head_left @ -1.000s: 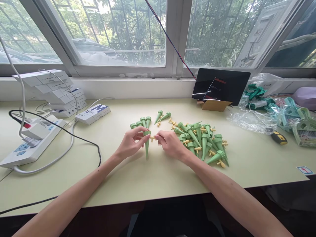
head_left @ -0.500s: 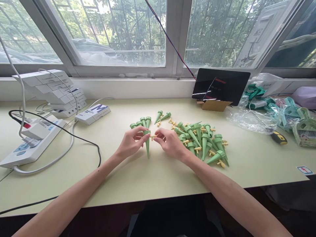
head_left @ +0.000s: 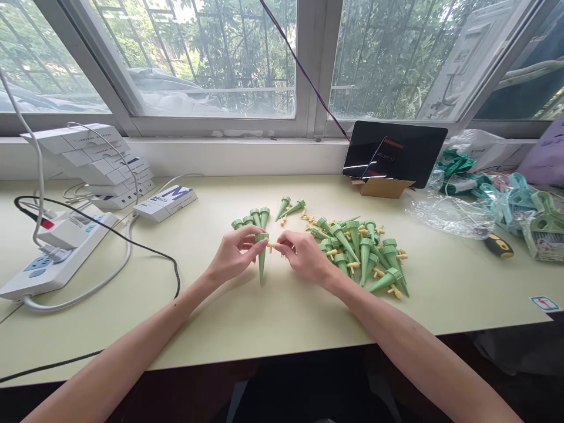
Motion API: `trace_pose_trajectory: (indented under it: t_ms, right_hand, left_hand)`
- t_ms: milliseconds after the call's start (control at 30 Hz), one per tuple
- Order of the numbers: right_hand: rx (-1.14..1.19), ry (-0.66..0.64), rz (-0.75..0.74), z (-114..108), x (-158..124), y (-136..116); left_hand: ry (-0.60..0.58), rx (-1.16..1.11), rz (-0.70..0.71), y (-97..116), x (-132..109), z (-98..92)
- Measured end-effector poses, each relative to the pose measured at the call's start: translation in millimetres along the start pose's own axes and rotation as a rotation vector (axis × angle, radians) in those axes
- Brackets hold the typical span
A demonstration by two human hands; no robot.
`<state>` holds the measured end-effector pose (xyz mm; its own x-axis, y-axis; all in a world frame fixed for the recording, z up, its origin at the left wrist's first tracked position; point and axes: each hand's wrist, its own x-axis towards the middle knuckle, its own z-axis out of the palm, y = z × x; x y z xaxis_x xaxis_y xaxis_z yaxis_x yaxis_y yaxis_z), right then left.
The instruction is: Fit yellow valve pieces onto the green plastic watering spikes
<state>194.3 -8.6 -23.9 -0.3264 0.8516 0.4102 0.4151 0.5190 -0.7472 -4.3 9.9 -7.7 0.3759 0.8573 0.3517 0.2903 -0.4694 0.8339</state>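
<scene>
Pinched in my left hand (head_left: 235, 252) is a green plant watering spike (head_left: 262, 264), its tip pointing down and its wide cap at the top. My right hand (head_left: 305, 254) is closed on a small yellow valve (head_left: 273, 244), which meets the spike's side just under the cap. Whether the valve is fully seated I cannot tell. Behind my left hand several green spikes (head_left: 254, 215) sit in a row. Two more spikes (head_left: 291, 207) lie farther back with small yellow valves (head_left: 283, 220). Right of my right hand spreads a pile of green spikes (head_left: 365, 252) mixed with yellow valves.
White boxes (head_left: 110, 161) are stacked at the left, behind a power strip (head_left: 57, 252) with cables. One white box (head_left: 165, 203) lies nearer. A tablet (head_left: 394, 153) leans on a cardboard stand (head_left: 388, 188). Plastic wrap (head_left: 453, 217), a yellow-black tool (head_left: 499, 245) and bagged brushes (head_left: 549, 229) lie right.
The spike's tip has shifted slightly left and toward me, while both hands stay almost in place. At the far right a purple thing has come farther into view.
</scene>
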Motion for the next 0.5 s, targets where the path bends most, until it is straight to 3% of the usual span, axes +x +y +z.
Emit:
trace_pose_trajectory:
  t_ms: [500]
  right_hand:
    - [-0.055,-0.022,0.007,0.1,-0.3,-2.0]
  left_hand:
    - [0.001,-0.043,0.025,0.4,-1.0,1.4]
